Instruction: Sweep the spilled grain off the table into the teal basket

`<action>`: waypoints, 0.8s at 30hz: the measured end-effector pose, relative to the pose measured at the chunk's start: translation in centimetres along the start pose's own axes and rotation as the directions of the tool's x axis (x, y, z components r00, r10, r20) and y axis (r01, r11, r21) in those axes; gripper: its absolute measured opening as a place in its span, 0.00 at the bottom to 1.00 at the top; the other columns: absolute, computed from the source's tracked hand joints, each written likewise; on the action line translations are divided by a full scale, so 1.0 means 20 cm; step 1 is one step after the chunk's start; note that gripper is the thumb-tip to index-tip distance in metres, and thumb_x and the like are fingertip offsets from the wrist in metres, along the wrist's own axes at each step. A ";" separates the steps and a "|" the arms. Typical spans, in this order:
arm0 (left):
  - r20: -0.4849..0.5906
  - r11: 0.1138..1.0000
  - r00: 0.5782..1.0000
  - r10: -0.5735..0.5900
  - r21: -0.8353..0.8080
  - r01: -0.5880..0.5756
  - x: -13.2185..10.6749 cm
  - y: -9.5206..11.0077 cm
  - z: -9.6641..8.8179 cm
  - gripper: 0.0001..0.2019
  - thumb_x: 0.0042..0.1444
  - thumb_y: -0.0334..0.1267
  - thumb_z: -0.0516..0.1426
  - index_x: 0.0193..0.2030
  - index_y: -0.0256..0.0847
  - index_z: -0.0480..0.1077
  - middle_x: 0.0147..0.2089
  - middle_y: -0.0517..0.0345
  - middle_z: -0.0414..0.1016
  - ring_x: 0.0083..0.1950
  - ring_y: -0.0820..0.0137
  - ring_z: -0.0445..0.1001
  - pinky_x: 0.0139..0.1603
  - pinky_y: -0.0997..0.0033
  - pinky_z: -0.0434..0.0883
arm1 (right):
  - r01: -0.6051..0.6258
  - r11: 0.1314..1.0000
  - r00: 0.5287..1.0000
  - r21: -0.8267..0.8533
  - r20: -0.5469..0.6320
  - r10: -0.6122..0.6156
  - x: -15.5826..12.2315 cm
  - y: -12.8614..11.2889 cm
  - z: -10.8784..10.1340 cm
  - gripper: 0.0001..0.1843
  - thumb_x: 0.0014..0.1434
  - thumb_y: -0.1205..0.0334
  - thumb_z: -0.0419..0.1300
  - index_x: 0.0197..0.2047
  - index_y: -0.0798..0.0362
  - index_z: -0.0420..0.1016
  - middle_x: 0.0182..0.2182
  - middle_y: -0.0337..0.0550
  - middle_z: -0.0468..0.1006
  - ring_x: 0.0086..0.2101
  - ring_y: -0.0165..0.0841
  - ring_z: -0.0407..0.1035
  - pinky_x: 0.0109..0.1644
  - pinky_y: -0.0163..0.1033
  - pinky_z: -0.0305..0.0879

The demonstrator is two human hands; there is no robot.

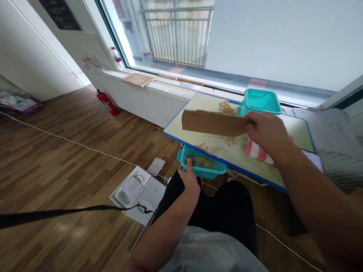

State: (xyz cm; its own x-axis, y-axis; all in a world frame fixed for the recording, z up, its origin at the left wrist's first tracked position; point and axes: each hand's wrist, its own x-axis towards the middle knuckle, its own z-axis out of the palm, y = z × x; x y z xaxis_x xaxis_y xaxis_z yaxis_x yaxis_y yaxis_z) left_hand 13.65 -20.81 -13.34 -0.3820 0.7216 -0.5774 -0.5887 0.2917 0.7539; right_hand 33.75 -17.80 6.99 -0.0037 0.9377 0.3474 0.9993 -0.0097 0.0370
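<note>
Right hand (265, 130) of the seated person grasps one end of a brown cardboard strip (214, 122), raised over a pale, blue-edged table (202, 101), while the left hand (188, 177) grips the near rim of a turquoise tray (211, 173), thumb over the edge, just below the tabletop. Tan grain-like bits (203, 161) lie inside that tray, and a loose pile (226, 108) sits beyond the strip, beside a second turquoise container (261, 100); a red-and-white striped cloth (255, 150) rests beneath the right hand.
</note>
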 end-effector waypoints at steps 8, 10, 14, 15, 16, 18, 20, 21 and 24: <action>0.029 0.997 0.999 0.022 0.068 -0.024 0.04 0.02 0.01 0.25 0.51 0.55 0.63 0.50 0.43 0.65 0.51 0.49 0.73 0.53 0.61 0.74 0.47 0.60 0.75 | -0.282 0.939 0.956 -0.199 0.025 0.293 -0.34 -0.31 -0.07 0.14 0.61 0.63 0.50 0.38 0.54 0.76 0.28 0.50 0.75 0.31 0.37 0.64 0.29 0.39 0.44; 0.027 0.996 0.999 0.019 0.086 -0.021 0.05 0.03 0.01 0.25 0.51 0.55 0.63 0.50 0.43 0.65 0.51 0.50 0.73 0.53 0.61 0.74 0.47 0.60 0.75 | -0.266 0.945 0.955 -0.192 0.085 0.286 -0.31 -0.34 -0.02 0.14 0.62 0.63 0.50 0.40 0.53 0.77 0.29 0.50 0.75 0.32 0.38 0.65 0.28 0.39 0.44; 0.040 0.994 0.999 0.025 0.102 -0.029 0.06 0.04 0.00 0.26 0.52 0.56 0.63 0.50 0.43 0.64 0.51 0.49 0.73 0.54 0.60 0.74 0.49 0.59 0.74 | -0.220 0.954 0.955 -0.203 0.155 0.253 -0.29 -0.37 0.00 0.15 0.62 0.64 0.49 0.43 0.52 0.78 0.30 0.51 0.76 0.34 0.38 0.67 0.27 0.38 0.44; 0.041 0.994 0.999 0.027 0.103 -0.032 0.06 0.04 0.00 0.26 0.52 0.56 0.62 0.50 0.43 0.64 0.51 0.49 0.73 0.54 0.60 0.74 0.49 0.59 0.74 | -0.209 0.956 0.955 -0.208 0.166 0.245 -0.30 -0.39 -0.01 0.16 0.62 0.64 0.50 0.44 0.52 0.78 0.31 0.51 0.76 0.33 0.38 0.67 0.27 0.38 0.44; 0.039 0.994 0.999 0.027 0.104 -0.031 0.06 0.04 0.00 0.26 0.52 0.57 0.62 0.50 0.43 0.64 0.51 0.49 0.73 0.55 0.60 0.74 0.49 0.59 0.74 | -0.203 0.956 0.955 -0.214 0.173 0.241 -0.31 -0.40 -0.02 0.15 0.61 0.64 0.50 0.43 0.53 0.78 0.30 0.51 0.76 0.33 0.37 0.67 0.27 0.38 0.43; 0.026 0.993 0.999 0.026 0.113 -0.029 0.06 0.04 -0.01 0.27 0.52 0.59 0.61 0.50 0.43 0.64 0.51 0.49 0.73 0.55 0.59 0.73 0.49 0.59 0.74 | -0.194 0.954 0.956 -0.229 0.176 0.237 -0.34 -0.43 -0.05 0.14 0.61 0.64 0.51 0.41 0.53 0.78 0.29 0.50 0.75 0.31 0.36 0.66 0.27 0.38 0.42; 0.013 0.992 0.999 0.031 0.125 -0.032 0.06 0.04 -0.01 0.27 0.52 0.60 0.60 0.49 0.43 0.64 0.51 0.48 0.73 0.56 0.59 0.73 0.49 0.58 0.74 | -0.188 0.951 0.960 -0.247 0.161 0.231 -0.38 -0.46 -0.08 0.13 0.61 0.65 0.51 0.38 0.54 0.78 0.27 0.49 0.74 0.29 0.34 0.64 0.27 0.38 0.42; 0.008 0.991 0.999 0.033 0.130 -0.033 0.06 0.04 -0.02 0.27 0.52 0.60 0.60 0.48 0.43 0.65 0.51 0.48 0.73 0.56 0.58 0.73 0.49 0.58 0.74 | -0.184 0.950 0.963 -0.254 0.147 0.226 -0.40 -0.48 -0.09 0.13 0.61 0.65 0.51 0.37 0.53 0.78 0.26 0.48 0.74 0.28 0.34 0.63 0.27 0.38 0.42; 0.003 0.991 0.999 0.037 0.125 -0.037 0.05 0.06 -0.03 0.28 0.51 0.61 0.61 0.48 0.42 0.65 0.51 0.47 0.73 0.57 0.56 0.72 0.50 0.56 0.74 | -0.159 0.955 0.977 -0.250 0.102 0.189 -0.45 -0.51 -0.10 0.14 0.61 0.64 0.52 0.39 0.52 0.79 0.26 0.48 0.74 0.29 0.34 0.63 0.28 0.38 0.43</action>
State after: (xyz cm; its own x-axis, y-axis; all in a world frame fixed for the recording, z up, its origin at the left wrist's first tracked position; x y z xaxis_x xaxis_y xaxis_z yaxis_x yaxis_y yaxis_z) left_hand 12.19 -20.23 -13.24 -0.4014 0.7335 -0.5485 -0.4803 0.3413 0.8080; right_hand 23.52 -26.76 5.42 0.1894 0.9493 0.2508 0.9456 -0.2451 0.2138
